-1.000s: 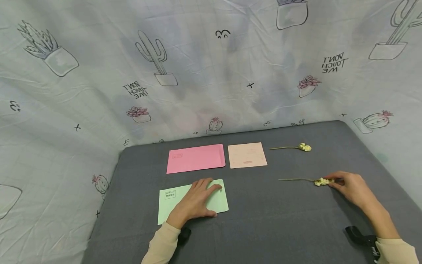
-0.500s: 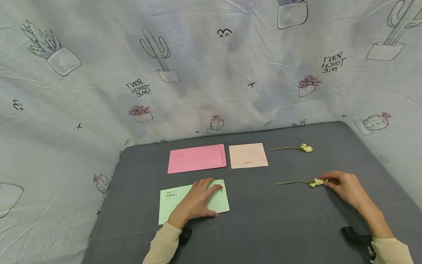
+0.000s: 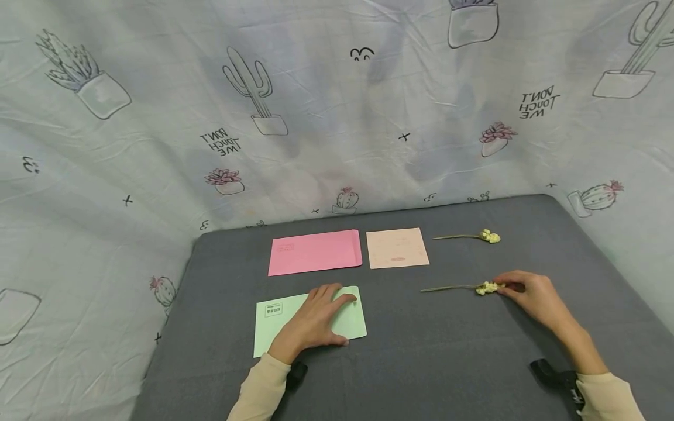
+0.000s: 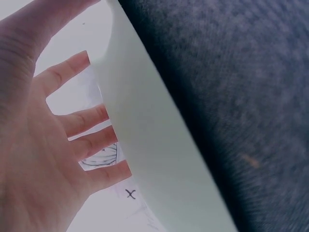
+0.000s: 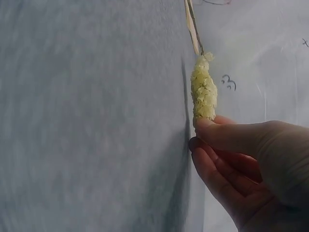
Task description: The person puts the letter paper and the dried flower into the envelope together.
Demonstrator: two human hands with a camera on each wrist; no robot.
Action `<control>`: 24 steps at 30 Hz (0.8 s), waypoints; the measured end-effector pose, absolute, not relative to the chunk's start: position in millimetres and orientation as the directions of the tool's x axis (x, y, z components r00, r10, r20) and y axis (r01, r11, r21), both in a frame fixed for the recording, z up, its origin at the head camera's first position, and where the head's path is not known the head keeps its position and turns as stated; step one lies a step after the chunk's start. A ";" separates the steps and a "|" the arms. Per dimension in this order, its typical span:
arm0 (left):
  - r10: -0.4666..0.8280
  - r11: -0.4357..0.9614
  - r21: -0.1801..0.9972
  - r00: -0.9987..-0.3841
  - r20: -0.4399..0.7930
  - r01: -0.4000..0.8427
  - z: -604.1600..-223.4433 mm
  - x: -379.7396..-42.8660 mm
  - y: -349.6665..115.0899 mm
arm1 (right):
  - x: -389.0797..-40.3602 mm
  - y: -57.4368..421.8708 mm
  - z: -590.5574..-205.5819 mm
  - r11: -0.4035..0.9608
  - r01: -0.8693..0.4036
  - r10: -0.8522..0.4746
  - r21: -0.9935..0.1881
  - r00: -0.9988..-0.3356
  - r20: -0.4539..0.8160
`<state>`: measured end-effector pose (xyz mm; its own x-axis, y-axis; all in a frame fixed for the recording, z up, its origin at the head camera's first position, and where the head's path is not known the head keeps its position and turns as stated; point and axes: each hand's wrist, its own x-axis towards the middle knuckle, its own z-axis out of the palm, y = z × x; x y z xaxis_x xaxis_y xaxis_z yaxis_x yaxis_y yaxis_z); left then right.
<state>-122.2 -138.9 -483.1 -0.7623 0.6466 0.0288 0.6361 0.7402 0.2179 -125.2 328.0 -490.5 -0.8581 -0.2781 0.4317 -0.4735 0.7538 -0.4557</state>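
Note:
My left hand [image 3: 312, 321] rests across a light green envelope [image 3: 271, 333], thumb and fingers spread apart. Its thumb lies by the near edge. In the left wrist view straight fingers [image 4: 77, 121] reach the far edge of the green envelope [image 4: 140, 106]. My right hand [image 3: 534, 298] pinches a pale yellow flower [image 3: 485, 287] at the tip of its blossom head, the long thin stem pointing left. The right wrist view shows thumb and fingertips on the end of the flower's head [image 5: 204, 92], close beside the table surface.
A pink envelope [image 3: 315, 252] and a peach square card [image 3: 397, 248] lie side by side at the back of the grey table [image 3: 421, 374]. A second yellow flower [image 3: 489, 236] lies at the back right. A printed cloth [image 3: 326, 105] hangs behind.
My right hand has moved left, bringing the flower with it toward the green envelope. The left hand and the envelopes have stayed in place.

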 end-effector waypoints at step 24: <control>0.647 0.740 0.212 -0.761 0.035 0.639 -480.8 -122.4 -139.0 | -135.3 295.7 -488.6 0.723 -0.500 -0.325 -0.476 -0.855 0.404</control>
<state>-122.4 -139.0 -480.8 -0.7613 0.6475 0.0351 0.6388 0.7397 0.2115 -135.3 295.7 -488.6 -0.8551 -0.3249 0.4040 -0.4998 0.7235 -0.4761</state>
